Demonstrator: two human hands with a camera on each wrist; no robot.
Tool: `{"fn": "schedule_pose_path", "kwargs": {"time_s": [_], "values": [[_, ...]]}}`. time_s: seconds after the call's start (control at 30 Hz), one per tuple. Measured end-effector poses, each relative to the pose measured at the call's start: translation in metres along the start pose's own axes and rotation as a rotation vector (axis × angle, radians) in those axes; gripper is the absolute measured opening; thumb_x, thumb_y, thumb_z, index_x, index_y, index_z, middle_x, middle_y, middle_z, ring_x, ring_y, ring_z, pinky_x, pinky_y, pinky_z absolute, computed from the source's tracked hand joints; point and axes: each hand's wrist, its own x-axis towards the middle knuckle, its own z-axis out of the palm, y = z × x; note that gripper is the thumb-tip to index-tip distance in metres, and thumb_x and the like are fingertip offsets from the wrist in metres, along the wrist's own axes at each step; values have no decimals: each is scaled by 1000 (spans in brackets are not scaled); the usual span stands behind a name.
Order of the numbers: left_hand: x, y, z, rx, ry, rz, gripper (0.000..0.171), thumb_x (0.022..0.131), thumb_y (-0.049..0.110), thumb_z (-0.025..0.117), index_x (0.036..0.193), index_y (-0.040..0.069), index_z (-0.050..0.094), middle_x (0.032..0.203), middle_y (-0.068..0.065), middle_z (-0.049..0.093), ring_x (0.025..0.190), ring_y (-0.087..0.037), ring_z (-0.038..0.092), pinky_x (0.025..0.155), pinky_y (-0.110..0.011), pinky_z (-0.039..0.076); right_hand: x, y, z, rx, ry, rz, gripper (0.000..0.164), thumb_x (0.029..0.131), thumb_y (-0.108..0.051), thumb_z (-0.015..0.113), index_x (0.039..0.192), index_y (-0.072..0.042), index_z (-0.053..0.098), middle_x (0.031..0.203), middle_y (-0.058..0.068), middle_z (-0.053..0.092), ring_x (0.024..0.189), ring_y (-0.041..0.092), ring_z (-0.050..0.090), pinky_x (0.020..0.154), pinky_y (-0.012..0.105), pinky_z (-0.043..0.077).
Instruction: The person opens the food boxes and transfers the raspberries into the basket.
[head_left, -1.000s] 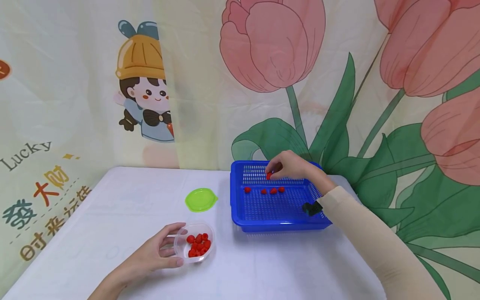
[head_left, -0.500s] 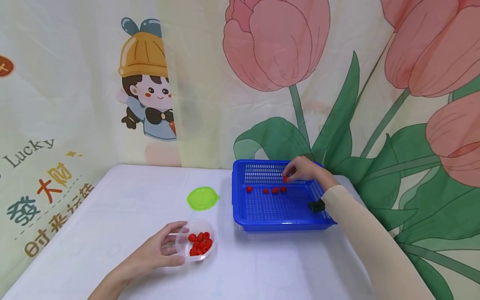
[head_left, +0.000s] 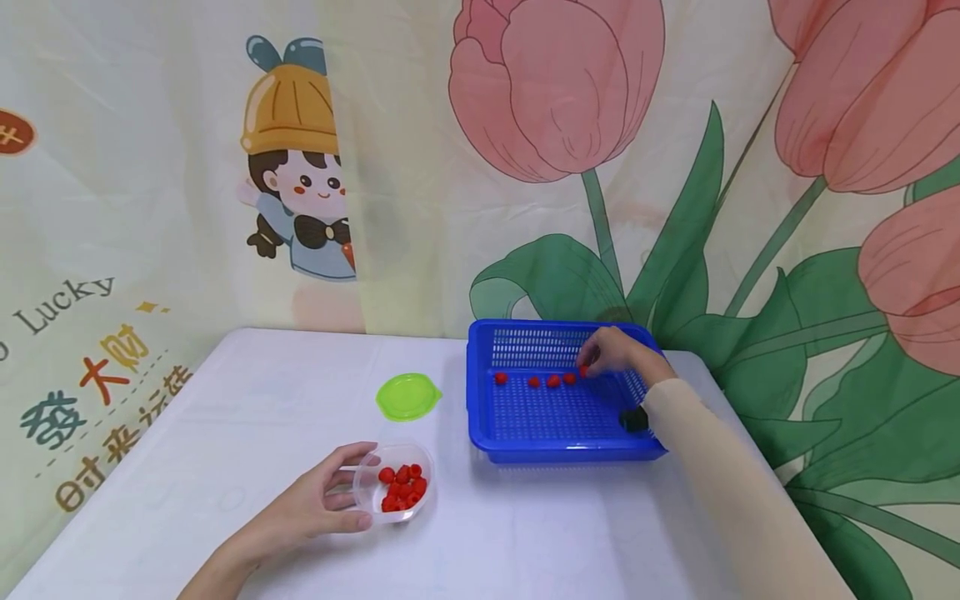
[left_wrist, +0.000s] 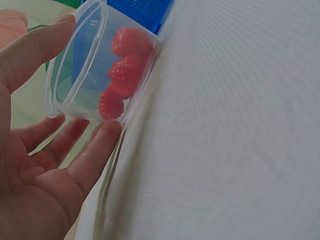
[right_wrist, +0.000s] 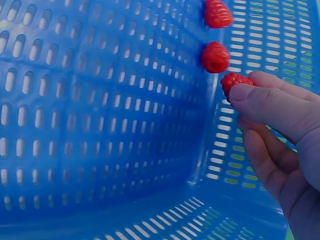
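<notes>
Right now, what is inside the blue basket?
Four raspberries lie in a row by the far wall of the blue basket; the right hand pinches another raspberry beside them. In the head view, hand and sleeve hide part of its right side.

On the left of the backdrop (head_left: 405, 167), the word "Lucky" (head_left: 72, 304) is printed, with the characters "發大财" (head_left: 95, 377) and "时来运转" (head_left: 123, 437) set nearer. On the red badge (head_left: 15, 133) at the left edge, the sign is cut off.
</notes>
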Motion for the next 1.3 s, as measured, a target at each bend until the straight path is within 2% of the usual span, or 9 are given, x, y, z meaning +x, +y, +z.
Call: {"fn": "schedule_pose_path", "kwargs": {"time_s": [0.27,0.53,0.73,0.9,1.03,1.17,1.3], "values": [[1,1,2,5,0,10,89,90,16,86,162,20,35,161,-17,43,140,-39,54,100,-19,53,-1,4,10,28,-41,70,18,91,-2,81,108,-9,82,105,4,78,101,22,73,95,41,60],[1,2,2,-7,0,-2,90,89,17,87,163,21,34,162,-17,41,140,-40,54,100,-19,53,-2,7,13,17,-59,66,21,89,2,81,109,-6,82,105,6,77,102,24,73,94,42,61],[2,2,3,-3,2,-14,90,90,17,87,163,22,35,162,-15,42,139,-39,56,100,-20,53,-6,4,9,-9,-65,81,22,90,0,82,111,-9,82,110,5,77,106,23,72,98,42,59],[2,0,3,6,6,-16,89,90,18,86,163,22,35,161,-15,43,140,-39,55,100,-19,53,-13,-4,-1,-21,-59,43,23,89,-1,83,112,-8,82,113,7,77,105,25,72,94,43,61],[1,0,3,3,10,-39,88,90,18,86,162,25,36,161,-12,43,141,-38,54,101,-19,53,-19,-13,-10,-35,-29,-13,24,91,-2,81,114,-6,81,115,8,78,104,25,73,91,42,62],[0,0,2,0,13,-57,87,91,19,86,162,27,36,162,-11,43,141,-37,55,100,-21,54,-22,-29,-19,-49,-6,-110,26,92,-5,80,118,-4,80,116,9,78,102,23,74,90,40,63],[-1,2,0,7,12,-50,88,91,20,86,162,25,35,163,-13,42,141,-38,54,99,-21,55,-28,-52,-26,-36,-4,-180,28,93,-7,80,121,-3,78,118,11,78,100,21,74,89,39,63]]}}
